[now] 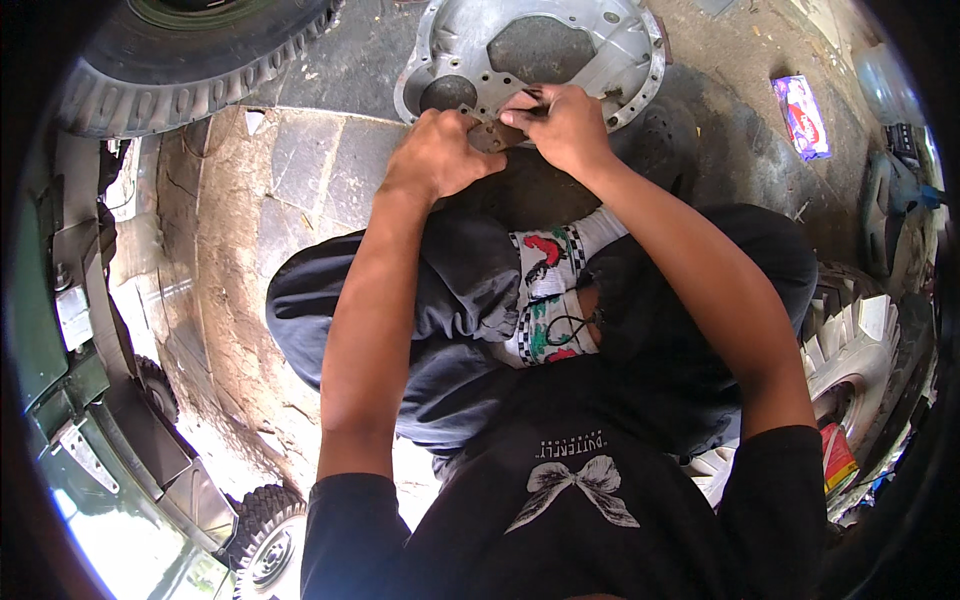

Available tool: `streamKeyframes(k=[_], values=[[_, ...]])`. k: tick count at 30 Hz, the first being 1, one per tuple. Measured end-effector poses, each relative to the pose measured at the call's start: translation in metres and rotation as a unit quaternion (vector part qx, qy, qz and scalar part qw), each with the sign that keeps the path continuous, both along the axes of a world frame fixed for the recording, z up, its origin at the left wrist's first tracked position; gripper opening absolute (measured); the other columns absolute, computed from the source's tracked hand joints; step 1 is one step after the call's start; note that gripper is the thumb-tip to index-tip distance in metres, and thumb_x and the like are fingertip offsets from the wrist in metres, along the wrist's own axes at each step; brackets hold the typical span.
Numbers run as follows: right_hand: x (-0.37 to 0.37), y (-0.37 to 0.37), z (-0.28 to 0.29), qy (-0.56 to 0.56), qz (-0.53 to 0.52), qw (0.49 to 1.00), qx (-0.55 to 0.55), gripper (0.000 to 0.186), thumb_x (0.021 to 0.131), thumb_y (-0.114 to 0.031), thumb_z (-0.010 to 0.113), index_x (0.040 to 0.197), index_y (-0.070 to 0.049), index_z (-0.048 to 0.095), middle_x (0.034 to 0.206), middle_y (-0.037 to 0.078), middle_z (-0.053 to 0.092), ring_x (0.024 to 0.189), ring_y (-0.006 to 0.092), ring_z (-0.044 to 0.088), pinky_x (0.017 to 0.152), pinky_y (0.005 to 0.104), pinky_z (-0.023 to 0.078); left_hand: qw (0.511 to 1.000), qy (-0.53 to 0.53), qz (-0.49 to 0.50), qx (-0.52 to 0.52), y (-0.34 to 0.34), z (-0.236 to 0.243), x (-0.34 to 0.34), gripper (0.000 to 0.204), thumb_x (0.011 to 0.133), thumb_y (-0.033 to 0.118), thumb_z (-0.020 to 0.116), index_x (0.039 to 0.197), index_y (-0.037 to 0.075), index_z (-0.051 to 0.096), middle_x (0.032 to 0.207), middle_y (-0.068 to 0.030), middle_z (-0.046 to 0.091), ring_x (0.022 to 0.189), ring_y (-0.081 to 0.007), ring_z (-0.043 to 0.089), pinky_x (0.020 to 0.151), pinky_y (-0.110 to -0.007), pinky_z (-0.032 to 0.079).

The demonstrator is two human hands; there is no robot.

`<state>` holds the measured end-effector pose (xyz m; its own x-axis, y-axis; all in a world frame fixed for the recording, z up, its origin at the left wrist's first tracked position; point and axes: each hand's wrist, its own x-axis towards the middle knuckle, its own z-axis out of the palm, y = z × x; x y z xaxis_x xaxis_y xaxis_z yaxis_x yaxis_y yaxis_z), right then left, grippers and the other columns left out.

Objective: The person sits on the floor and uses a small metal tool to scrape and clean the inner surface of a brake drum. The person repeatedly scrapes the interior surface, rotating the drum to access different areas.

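While our left hand (437, 155) clamped a holed plate (493, 138), our right hand (567, 128) bent over it, grip unclear, metal casing (622, 62) beyond.

Metal housing (462, 48) partly beyond view

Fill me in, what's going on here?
A person seated cross-legged has both hands at the near edge of a silver metal bell housing. The left hand grips a small, flat metal plate with holes; the right hand is curled at the plate's right end. Whether the plate touches the housing is unclear. A large tyre sits at upper left.
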<state>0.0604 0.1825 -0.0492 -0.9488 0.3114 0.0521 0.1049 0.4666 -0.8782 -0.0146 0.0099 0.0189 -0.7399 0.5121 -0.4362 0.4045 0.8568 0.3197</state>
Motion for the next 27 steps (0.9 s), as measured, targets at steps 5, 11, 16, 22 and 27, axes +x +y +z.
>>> streamKeyframes(k=[5, 11, 16, 22, 27], values=[[0.023, -0.003, -0.002, -0.088, 0.015, 0.996, 0.004, 0.022, 0.088, -0.027, 0.084, 0.101, -0.01, 0.083, 0.095, 0.012, 0.08, 0.086, 0.0277, 0.077, 0.08, 0.037, 0.057, 0.999, 0.029, -0.009, 0.014, -0.005, -0.014, 0.001, 0.063, 0.075, 0.044, 0.082, 0.122, 0.003, 0.076, 0.12, -0.0264, 0.073, 0.118, -0.0409, 0.069, 0.106, -0.046, 0.055], [0.009, 0.002, -0.012, -0.012, -0.003, 1.0, -0.024, 0.025, 0.084, -0.034, 0.086, 0.097, -0.013, 0.084, 0.089, 0.013, 0.079, 0.086, 0.0322, 0.076, 0.08, 0.0412, 0.056, 1.0, -0.016, 0.014, -0.004, 0.002, 0.007, 0.004, 0.062, 0.075, 0.042, 0.082, 0.122, 0.002, 0.076, 0.123, -0.0279, 0.072, 0.119, -0.0404, 0.068, 0.106, -0.045, 0.055], [0.023, 0.004, -0.011, -0.085, 0.006, 0.993, -0.084, 0.027, 0.083, -0.033, 0.088, 0.101, -0.013, 0.084, 0.096, 0.011, 0.08, 0.09, 0.0293, 0.077, 0.084, 0.0399, 0.057, 1.0, 0.005, 0.021, 0.01, 0.003, 0.001, 0.001, 0.06, 0.075, 0.038, 0.082, 0.118, -0.002, 0.076, 0.119, -0.0287, 0.073, 0.117, -0.0405, 0.07, 0.105, -0.045, 0.055], [0.007, 0.01, -0.026, -0.089, -0.003, 0.993, -0.083, 0.031, 0.084, -0.038, 0.089, 0.103, -0.013, 0.084, 0.1, 0.012, 0.081, 0.093, 0.0294, 0.077, 0.088, 0.0398, 0.058, 0.998, 0.039, 0.033, 0.04, -0.002, -0.004, -0.003, 0.058, 0.074, 0.038, 0.082, 0.114, -0.004, 0.076, 0.113, -0.0296, 0.074, 0.113, -0.042, 0.071, 0.103, -0.045, 0.055], [-0.004, 0.025, -0.001, -0.03, -0.038, 0.979, -0.199, 0.031, 0.089, -0.034, 0.085, 0.107, -0.009, 0.083, 0.099, 0.007, 0.081, 0.091, 0.0155, 0.073, 0.085, 0.0323, 0.056, 0.998, 0.021, 0.01, 0.051, -0.003, -0.004, -0.012, 0.058, 0.072, 0.038, 0.082, 0.114, -0.002, 0.077, 0.109, -0.0296, 0.075, 0.11, -0.0427, 0.072, 0.101, -0.045, 0.056]])
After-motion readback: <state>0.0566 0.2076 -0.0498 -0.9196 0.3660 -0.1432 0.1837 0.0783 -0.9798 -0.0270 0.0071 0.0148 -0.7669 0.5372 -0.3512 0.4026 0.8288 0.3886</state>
